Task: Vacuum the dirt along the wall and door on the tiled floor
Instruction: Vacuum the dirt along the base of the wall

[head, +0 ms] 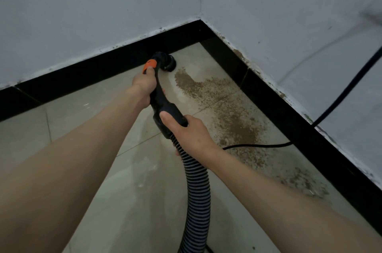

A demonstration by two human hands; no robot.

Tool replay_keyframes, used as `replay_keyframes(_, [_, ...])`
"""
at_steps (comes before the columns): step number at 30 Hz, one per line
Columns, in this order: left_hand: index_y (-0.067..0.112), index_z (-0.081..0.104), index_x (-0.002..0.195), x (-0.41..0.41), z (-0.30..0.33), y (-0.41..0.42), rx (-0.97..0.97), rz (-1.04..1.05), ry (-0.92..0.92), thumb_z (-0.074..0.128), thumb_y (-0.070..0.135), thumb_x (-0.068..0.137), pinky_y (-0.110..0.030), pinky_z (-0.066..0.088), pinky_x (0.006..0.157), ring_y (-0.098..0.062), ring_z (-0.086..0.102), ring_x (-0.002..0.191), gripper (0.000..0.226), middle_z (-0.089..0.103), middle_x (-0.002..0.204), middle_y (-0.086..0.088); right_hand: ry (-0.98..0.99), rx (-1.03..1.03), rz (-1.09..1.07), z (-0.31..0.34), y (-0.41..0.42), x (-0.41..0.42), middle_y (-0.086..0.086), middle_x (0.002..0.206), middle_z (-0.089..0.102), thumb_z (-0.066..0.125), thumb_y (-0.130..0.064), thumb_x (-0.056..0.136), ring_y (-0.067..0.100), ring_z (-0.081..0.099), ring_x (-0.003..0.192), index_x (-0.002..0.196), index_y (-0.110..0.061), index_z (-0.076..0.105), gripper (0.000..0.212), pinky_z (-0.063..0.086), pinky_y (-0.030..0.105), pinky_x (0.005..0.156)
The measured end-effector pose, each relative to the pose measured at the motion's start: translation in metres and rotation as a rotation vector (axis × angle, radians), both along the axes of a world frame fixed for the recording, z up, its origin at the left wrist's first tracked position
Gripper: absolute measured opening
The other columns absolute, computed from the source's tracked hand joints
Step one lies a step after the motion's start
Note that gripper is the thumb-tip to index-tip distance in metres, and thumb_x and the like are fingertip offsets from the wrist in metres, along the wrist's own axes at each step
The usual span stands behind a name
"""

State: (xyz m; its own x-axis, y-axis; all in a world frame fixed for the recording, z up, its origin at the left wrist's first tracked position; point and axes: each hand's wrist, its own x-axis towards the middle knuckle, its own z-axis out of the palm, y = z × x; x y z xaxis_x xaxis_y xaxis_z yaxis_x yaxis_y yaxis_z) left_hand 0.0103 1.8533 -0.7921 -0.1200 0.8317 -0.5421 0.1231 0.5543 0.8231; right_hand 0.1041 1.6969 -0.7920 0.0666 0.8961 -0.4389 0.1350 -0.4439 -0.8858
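Both hands hold the vacuum handle (163, 99): left hand (143, 85) up near the orange part, right hand (186, 130) by the hose (196, 190). The brush head (170, 63) sits by the wall. Brown dirt (227, 112) lies beside it. The black cord (258, 145) could get sucked up.

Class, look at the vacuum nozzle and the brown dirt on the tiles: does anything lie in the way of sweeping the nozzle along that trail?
One thing: a thin black cable lies across the dirt partway down the trail. From the nozzle to the nearest dirt, only bare tile shows.
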Motion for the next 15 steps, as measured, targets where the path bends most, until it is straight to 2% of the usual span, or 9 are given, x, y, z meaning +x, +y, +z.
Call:
replay_keyframes(4, [0.009, 0.039, 0.129, 0.006, 0.008, -0.004, -0.032, -0.062, 0.011, 0.034, 0.046, 0.099, -0.036, 0.049, 0.056, -0.026, 0.052, 0.058, 0.048, 0.053, 0.079, -0.015, 0.012, -0.002, -0.039, 0.006, -0.006, -0.001, 0.005, 0.084, 0.064, 0.059, -0.066, 0.085, 0.015, 0.063, 0.058, 0.084, -0.02, 0.053, 0.046, 0.052, 0.027, 0.054])
replay_keyframes(5, [0.011, 0.04, 0.129, 0.008, 0.008, -0.004, -0.036, -0.073, 0.021, 0.033, 0.046, 0.099, -0.038, 0.052, 0.062, -0.026, 0.053, 0.062, 0.046, 0.054, 0.083, -0.016, 0.012, 0.001, -0.052, 0.006, -0.008, -0.002, 0.005, 0.084, 0.064, 0.059, -0.066, 0.085, 0.016, 0.064, 0.06, 0.084, -0.02, 0.053, 0.046, 0.051, 0.026, 0.053])
replay_keyframes(6, [0.012, 0.04, 0.13, 0.009, 0.008, -0.005, -0.042, -0.083, 0.038, 0.033, 0.046, 0.099, -0.04, 0.054, 0.074, -0.027, 0.054, 0.07, 0.047, 0.054, 0.089, -0.016, 0.01, 0.003, -0.067, 0.006, -0.01, -0.003, 0.005, 0.085, 0.064, 0.059, -0.066, 0.085, 0.019, 0.066, 0.066, 0.086, -0.019, 0.053, 0.047, 0.05, 0.027, 0.055])
replay_keyframes(8, [0.01, 0.04, 0.13, 0.009, 0.007, -0.004, -0.053, -0.09, 0.068, 0.033, 0.047, 0.099, -0.043, 0.05, 0.093, -0.027, 0.053, 0.084, 0.049, 0.053, 0.098, -0.015, 0.0, -0.002, -0.087, 0.005, -0.012, -0.006, 0.004, 0.089, 0.063, 0.058, -0.066, 0.085, 0.024, 0.067, 0.076, 0.091, -0.018, 0.054, 0.049, 0.048, 0.026, 0.058])
replay_keyframes(10, [0.008, 0.04, 0.128, 0.01, 0.005, -0.004, -0.054, -0.096, 0.067, 0.034, 0.046, 0.099, -0.042, 0.048, 0.095, -0.026, 0.051, 0.087, 0.049, 0.052, 0.099, -0.014, -0.016, -0.004, -0.089, 0.004, -0.015, -0.006, 0.004, 0.089, 0.063, 0.058, -0.066, 0.085, 0.023, 0.067, 0.074, 0.092, -0.018, 0.054, 0.049, 0.046, 0.022, 0.053])
replay_keyframes(13, [0.004, 0.04, 0.128, 0.012, 0.004, -0.006, -0.052, -0.109, 0.08, 0.034, 0.046, 0.099, -0.042, 0.05, 0.094, -0.027, 0.052, 0.085, 0.051, 0.053, 0.099, -0.015, -0.005, -0.004, -0.097, 0.007, -0.019, -0.005, 0.001, 0.082, 0.061, 0.058, -0.065, 0.086, 0.013, 0.063, 0.055, 0.083, -0.022, 0.052, 0.043, 0.043, 0.017, 0.042])
replay_keyframes(15, [0.001, 0.041, 0.126, 0.013, 0.005, -0.009, -0.05, -0.117, 0.092, 0.035, 0.045, 0.099, -0.041, 0.053, 0.087, -0.027, 0.054, 0.079, 0.052, 0.054, 0.097, -0.016, 0.006, -0.008, -0.108, 0.008, -0.023, -0.007, -0.001, 0.079, 0.06, 0.058, -0.064, 0.086, 0.011, 0.061, 0.051, 0.082, -0.023, 0.052, 0.042, 0.043, 0.017, 0.042])
